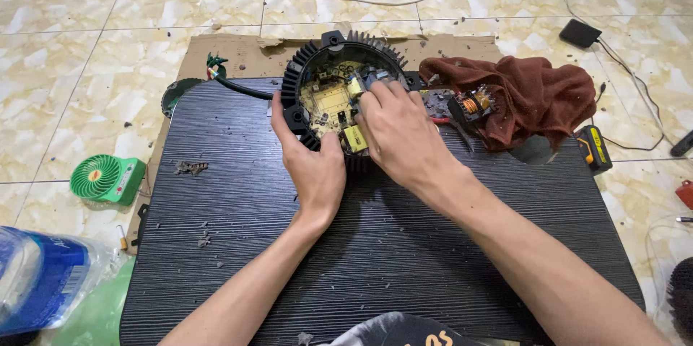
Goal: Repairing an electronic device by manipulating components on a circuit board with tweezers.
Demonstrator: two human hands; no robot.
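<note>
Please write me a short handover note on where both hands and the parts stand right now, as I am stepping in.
Left hand: steadies the near rim of the round finned black housing on the ribbed black mat.
Right hand: fingers reach inside the housing, on the components of the yellow circuit board.
Done: housing open, board exposed; a coil part lies out beside the brown cloth; debris is scattered on the mat.
Left: board is not yet out of the housing. The black cable runs to the housing's left side.
</note>
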